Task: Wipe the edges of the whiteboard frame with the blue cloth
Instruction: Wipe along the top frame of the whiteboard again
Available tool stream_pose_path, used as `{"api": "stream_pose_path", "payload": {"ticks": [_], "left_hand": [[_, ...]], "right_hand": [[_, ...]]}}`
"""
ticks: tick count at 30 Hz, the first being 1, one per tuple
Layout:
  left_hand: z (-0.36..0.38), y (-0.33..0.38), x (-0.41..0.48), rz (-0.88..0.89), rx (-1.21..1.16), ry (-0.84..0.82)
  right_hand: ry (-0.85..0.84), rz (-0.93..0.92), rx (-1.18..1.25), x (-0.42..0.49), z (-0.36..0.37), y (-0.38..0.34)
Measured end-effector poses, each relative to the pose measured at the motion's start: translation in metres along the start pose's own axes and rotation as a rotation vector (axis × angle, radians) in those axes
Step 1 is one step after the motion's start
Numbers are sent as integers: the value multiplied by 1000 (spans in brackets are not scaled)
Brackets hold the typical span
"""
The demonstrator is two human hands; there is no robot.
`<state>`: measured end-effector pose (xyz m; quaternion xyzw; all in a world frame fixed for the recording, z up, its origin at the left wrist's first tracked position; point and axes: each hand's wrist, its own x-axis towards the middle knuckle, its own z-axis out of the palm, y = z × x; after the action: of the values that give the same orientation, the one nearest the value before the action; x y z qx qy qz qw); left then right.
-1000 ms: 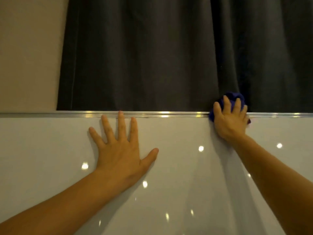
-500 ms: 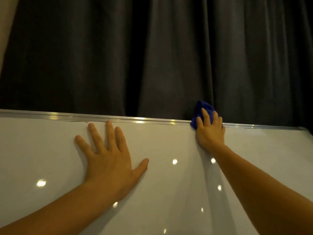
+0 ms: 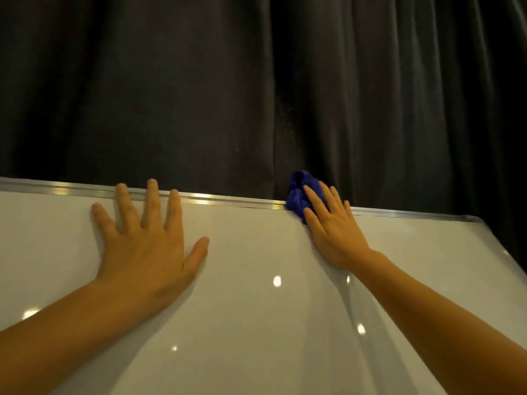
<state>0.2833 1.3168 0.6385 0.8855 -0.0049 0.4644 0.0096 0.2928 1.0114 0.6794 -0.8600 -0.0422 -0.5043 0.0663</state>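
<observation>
Against whiteboard, nearest: bracing with left hand, splayed flat, gripping nothing. Beyond: pressing bunched blue cloth onto top frame edge with straight-fingered right hand, nearer the right corner; wiping along this left-right rail, below dark curtain.

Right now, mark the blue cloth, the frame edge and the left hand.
blue cloth [image 3: 296,195], head view, bunched top.
frame edge [image 3: 228,201], head view, metal between hands.
left hand [image 3: 145,246], head view, back of hand.

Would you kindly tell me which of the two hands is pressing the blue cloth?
The right hand: its straight fingers press the bunched blue cloth onto the top frame edge. The left hand lies flat on the whiteboard, holding nothing.
</observation>
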Motion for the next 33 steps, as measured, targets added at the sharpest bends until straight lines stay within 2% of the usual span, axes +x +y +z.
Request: {"api": "stream_pose_path", "payload": {"ticks": [2, 6, 8, 11, 14, 16, 17, 19, 22, 24, 26, 28, 30, 32, 33], "left_hand": [[-1, 34, 6, 10, -21, -11], [3, 103, 5, 56, -5, -15], [8, 121, -1, 72, 20, -27], [12, 124, -5, 85, 47, -74], [8, 128, -6, 135, 11, -95], [6, 139, -5, 173, 8, -90], [8, 148, -4, 203, 3, -80], [8, 166, -2, 265, 20, -59], [7, 184, -4, 251, 35, -43], [11, 185, -4, 235, 41, -17], [11, 185, -3, 249, 54, -26], [12, 184, -2, 281, 64, -61], [14, 195, 2, 301, 48, -62], [13, 209, 2, 301, 36, -84], [12, 229, 2, 304, 48, -92]], "right_hand": [[29, -23, 27, -1, 12, -10], [29, -421, 93, -9, 34, -54], [39, -466, 61, -4, 27, -29], [36, -352, -34, -1, 16, 56], [31, -13, 46, -11, 2, 136], [61, 212, 167, -12, -4, 148], [68, 244, 187, -9, -5, 141], [37, 141, 178, -4, 4, 106], [-7, -142, 186, -13, 21, 63], [-40, -320, 148, -17, 21, 73], [-32, -412, -3, -9, 8, 115], [-11, -280, -52, -6, -1, 165], [38, 23, 20, -8, -9, 211], [55, 249, 97, -2, -8, 220], [54, 275, 123, 4, -8, 220]]}}
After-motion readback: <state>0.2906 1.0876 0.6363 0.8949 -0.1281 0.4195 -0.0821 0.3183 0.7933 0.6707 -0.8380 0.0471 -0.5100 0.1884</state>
